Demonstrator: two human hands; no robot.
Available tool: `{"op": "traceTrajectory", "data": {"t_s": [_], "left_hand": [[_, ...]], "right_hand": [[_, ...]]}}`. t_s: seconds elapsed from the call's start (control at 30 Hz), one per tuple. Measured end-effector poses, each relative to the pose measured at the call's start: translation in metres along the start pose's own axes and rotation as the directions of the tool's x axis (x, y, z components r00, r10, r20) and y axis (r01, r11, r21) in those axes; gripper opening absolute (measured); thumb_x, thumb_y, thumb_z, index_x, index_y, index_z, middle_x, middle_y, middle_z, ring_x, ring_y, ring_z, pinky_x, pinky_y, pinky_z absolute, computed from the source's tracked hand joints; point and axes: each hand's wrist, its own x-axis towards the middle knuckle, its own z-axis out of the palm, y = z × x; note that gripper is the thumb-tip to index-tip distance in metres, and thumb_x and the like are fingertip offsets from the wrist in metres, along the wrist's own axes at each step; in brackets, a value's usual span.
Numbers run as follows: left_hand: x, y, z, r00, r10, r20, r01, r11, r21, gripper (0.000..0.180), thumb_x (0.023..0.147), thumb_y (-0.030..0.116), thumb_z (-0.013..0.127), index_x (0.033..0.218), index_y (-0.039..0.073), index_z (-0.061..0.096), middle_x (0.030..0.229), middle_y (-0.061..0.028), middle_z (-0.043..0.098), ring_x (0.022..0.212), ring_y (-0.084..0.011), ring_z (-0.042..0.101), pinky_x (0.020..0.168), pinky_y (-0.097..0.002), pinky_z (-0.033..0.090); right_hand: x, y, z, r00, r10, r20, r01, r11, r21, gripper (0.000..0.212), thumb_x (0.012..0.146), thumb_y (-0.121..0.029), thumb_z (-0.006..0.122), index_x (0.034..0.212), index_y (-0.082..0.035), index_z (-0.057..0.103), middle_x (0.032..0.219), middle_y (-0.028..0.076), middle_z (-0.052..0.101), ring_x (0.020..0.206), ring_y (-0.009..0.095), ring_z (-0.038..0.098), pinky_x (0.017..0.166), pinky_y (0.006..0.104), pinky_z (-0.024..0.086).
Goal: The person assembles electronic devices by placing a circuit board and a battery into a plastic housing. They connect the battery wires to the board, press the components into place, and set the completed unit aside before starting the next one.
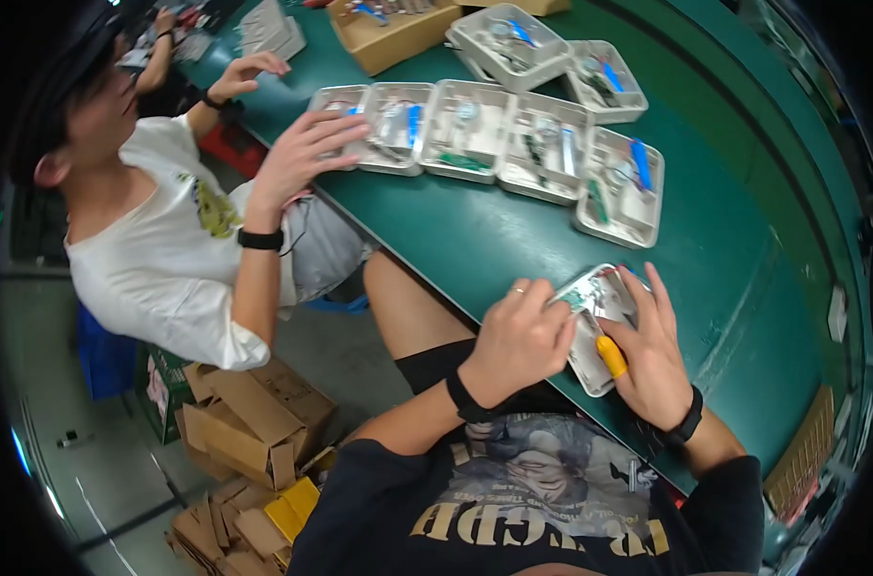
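A white plastic housing lies tilted at the table's near edge in front of me, with wires and a green circuit board inside. My left hand is closed at its left side, fingertips pinched at the board; the fingers partly hide the contact. My right hand grips the housing from the right, its fingers along the far rim. A yellow rounded piece shows by the right thumb; whether it is a finger cover or a tool handle is unclear.
A row of similar white housings with boards and blue parts runs along the green table. More housings are stacked behind, near a cardboard box. A co-worker at left reaches over the row. Cartons stand on the floor.
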Motion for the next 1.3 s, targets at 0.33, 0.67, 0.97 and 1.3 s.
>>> {"op": "traceTrajectory", "data": {"t_s": [0.33, 0.67, 0.97, 1.3], "left_hand": [[-0.003, -0.04, -0.048, 0.999, -0.001, -0.044, -0.005, 0.99, -0.139, 0.009, 0.084, 0.006, 0.08, 0.086, 0.004, 0.071, 0.089, -0.0119, 0.061, 0.082, -0.0316, 0.064, 0.072, -0.0411, 0.055], [0.005, -0.057, -0.071, 0.999, -0.011, 0.036, 0.016, 0.99, -0.141, 0.011, 0.083, 0.003, 0.083, 0.093, 0.001, 0.077, 0.094, -0.012, 0.066, 0.085, -0.0333, 0.066, 0.074, -0.0427, 0.053], [0.004, -0.07, -0.079, 0.986, 0.071, 0.153, -0.051, 0.99, -0.13, 0.011, 0.082, 0.002, 0.082, 0.092, 0.001, 0.077, 0.096, -0.0114, 0.067, 0.086, -0.0327, 0.066, 0.074, -0.0423, 0.054], [-0.003, -0.07, -0.073, 0.999, 0.019, 0.038, -0.017, 0.997, -0.07, 0.011, 0.082, 0.002, 0.083, 0.091, 0.0, 0.077, 0.092, -0.0115, 0.067, 0.084, -0.032, 0.066, 0.073, -0.0417, 0.053]], "right_hand": [[0.034, -0.049, 0.013, 0.998, 0.061, -0.008, -0.062, 0.998, -0.009, 0.027, 0.088, -0.008, 0.08, 0.115, -0.002, 0.08, 0.165, 0.024, 0.045, 0.158, 0.052, 0.03, 0.126, 0.0567, 0.032], [0.045, -0.015, -0.003, 0.989, -0.124, -0.076, 0.128, 0.99, 0.052, 0.033, 0.091, -0.013, 0.078, 0.124, -0.007, 0.077, 0.139, 0.016, 0.067, 0.129, 0.038, 0.063, 0.107, 0.0466, 0.052], [0.07, 0.011, 0.019, 0.992, -0.058, 0.115, 0.077, 0.983, -0.169, 0.047, 0.092, -0.012, 0.076, 0.138, -0.007, 0.068, 0.119, 0.014, 0.071, 0.097, 0.03, 0.07, 0.085, 0.0416, 0.059], [0.067, -0.024, -0.007, 0.967, 0.066, 0.247, -0.185, 0.847, 0.499, 0.055, 0.087, -0.011, 0.083, 0.139, -0.007, 0.068, 0.091, 0.009, 0.068, 0.072, 0.024, 0.066, 0.067, 0.036, 0.056]]}}
